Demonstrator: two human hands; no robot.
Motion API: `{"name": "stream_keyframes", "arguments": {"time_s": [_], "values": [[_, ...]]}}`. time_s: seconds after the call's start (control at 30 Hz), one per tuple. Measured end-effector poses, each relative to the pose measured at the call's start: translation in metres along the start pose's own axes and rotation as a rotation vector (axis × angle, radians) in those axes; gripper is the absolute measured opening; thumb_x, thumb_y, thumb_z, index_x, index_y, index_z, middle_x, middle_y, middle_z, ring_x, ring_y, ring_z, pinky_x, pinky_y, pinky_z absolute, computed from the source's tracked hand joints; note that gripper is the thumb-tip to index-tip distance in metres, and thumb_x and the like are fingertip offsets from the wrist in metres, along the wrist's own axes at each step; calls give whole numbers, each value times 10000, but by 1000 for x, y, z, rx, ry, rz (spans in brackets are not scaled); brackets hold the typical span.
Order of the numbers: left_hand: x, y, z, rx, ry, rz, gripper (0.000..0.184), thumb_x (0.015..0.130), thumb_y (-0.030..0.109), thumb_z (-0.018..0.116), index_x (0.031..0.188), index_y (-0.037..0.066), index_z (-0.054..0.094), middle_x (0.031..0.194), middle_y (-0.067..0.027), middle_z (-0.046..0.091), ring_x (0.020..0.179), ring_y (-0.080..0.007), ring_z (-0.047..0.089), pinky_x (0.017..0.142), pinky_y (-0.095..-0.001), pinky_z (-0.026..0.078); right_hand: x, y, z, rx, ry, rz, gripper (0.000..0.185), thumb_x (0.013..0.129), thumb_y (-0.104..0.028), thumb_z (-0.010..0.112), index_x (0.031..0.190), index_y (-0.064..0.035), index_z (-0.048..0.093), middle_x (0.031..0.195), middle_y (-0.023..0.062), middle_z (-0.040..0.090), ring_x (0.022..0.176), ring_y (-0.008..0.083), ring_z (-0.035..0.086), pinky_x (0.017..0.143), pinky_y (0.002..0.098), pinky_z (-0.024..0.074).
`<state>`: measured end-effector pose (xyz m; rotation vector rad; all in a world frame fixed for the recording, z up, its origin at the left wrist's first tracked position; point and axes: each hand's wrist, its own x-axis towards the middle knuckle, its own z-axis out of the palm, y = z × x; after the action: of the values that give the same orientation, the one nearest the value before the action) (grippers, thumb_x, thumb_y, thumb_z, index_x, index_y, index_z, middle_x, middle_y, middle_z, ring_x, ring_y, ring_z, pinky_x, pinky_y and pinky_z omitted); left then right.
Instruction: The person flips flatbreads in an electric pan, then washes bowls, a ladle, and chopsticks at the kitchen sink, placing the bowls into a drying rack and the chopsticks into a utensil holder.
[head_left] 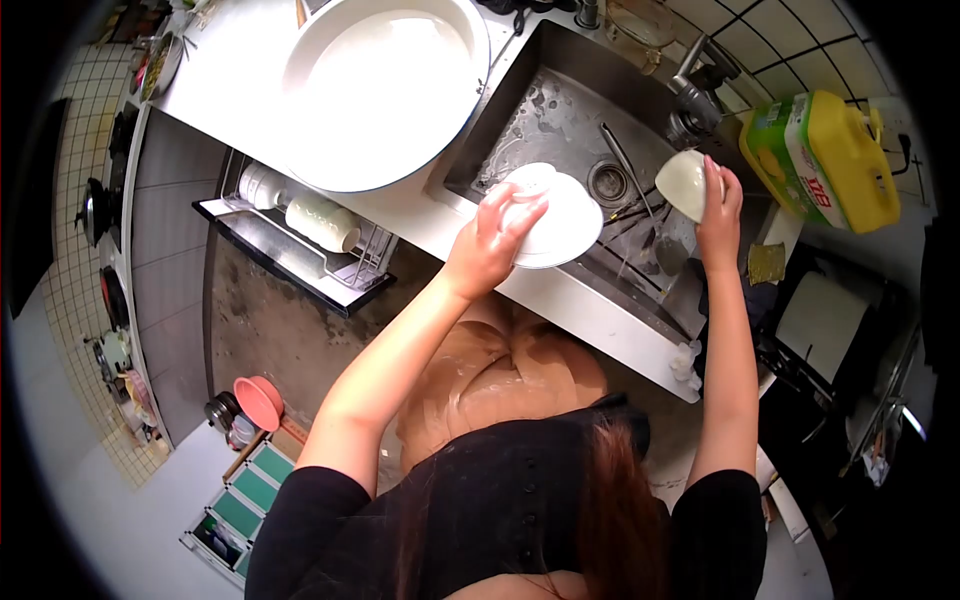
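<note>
White bowl (572, 220) is gripped by the left hand (490, 235), its broad rounded outline reaching out to that hand's right, over the front edge of the sink (540, 95). (Being round, it shows no clear long axis, and I cannot tell which way it opens.) The right hand (718, 215) grips a small cream bowl (680, 187), which juts left from its fingers. Beyond the left hand stands a large white basin (390, 110); right of the right hand, a yellow plastic jug (858, 175).

White round dish (572, 225), tilted, over near edge of sink (560, 110); small cream bowl (682, 186), tipped, farther right.
</note>
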<state>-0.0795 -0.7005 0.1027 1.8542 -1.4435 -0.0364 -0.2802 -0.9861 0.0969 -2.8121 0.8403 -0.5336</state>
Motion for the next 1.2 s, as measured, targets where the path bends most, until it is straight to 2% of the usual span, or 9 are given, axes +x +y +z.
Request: {"name": "stream_keyframes", "arguments": {"time_s": [0.13,0.23,0.3,0.43,0.7,0.77,0.83,0.93,1.2], "values": [[12,8,-3,-79,91,-53,596,679,-103,532,1237,95,461,1188,-211,397,1043,-362,509,853,-393,478,-14,-6,-4,115,20,197,690,677,144,471,1305,-139,435,1203,139,420,1132,318,429,963,361,355],[13,19,-20,-366,162,-420,627,658,-120,442,1264,35,393,1169,-200,409,1138,-363,416,994,-359,322,-27,7,10,292,46,366,661,668,117,390,1296,-87,419,1189,171,464,1107,330,472,951,366,386],[-8,18,-28,-870,281,-736,574,720,-38,399,1289,18,348,1242,-152,419,1201,-252,376,1026,-320,262,-36,-9,8,1146,-49,895,636,659,52,382,1286,-59,402,1157,170,506,1074,327,510,893,396,453],[-87,4,-57,-1399,639,-1107,563,775,36,439,1326,28,323,1269,-108,423,1178,-214,412,995,-318,333,-65,-25,3,1434,-411,1284,611,642,-78,482,1239,20,392,1136,178,518,1019,335,547,787,493,515],[-197,-98,-194,-1597,798,-1301,600,864,381,319,1276,-53,357,1115,-254,549,845,-359,627,672,-384,566,-50,-166,-16,1385,-797,1327,563,659,-102,465,1198,54,419,1132,166,525,1008,320,550,867,421,468],[-214,-150,-212,-1647,889,-1318,605,857,376,331,1281,-55,344,1075,-268,559,794,-373,629,632,-364,574,-45,-214,-11,1333,-866,1350,617,651,-124,477,1237,47,391,1163,173,509,1058,333,521,904,424,445],[-223,-205,-228,-1688,962,-1318,627,844,374,361,1314,-35,297,1164,-300,480,878,-424,592,659,-380,576,-53,-249,11,1260,-864,1348,648,634,-211,487,1246,-20,397,1133,164,520,976,346,545,721,521,488],[-240,-298,-233,-1901,991,-1250,635,814,320,365,1344,-4,238,1213,-299,415,954,-464,535,710,-386,568,-36,-331,26,1257,-887,1350,619,643,-175,489,1227,19,414,1121,160,527,998,324,541,845,418,462],[-248,-470,-242,-1994,1011,-1849,510,839,271,311,1140,-125,419,954,-278,516,826,-352,599,588,-321,574,-25,-436,60,1160,-891,1446,654,644,-172,493,1245,60,377,1149,207,499,1039,349,516,901,419,433]]}}
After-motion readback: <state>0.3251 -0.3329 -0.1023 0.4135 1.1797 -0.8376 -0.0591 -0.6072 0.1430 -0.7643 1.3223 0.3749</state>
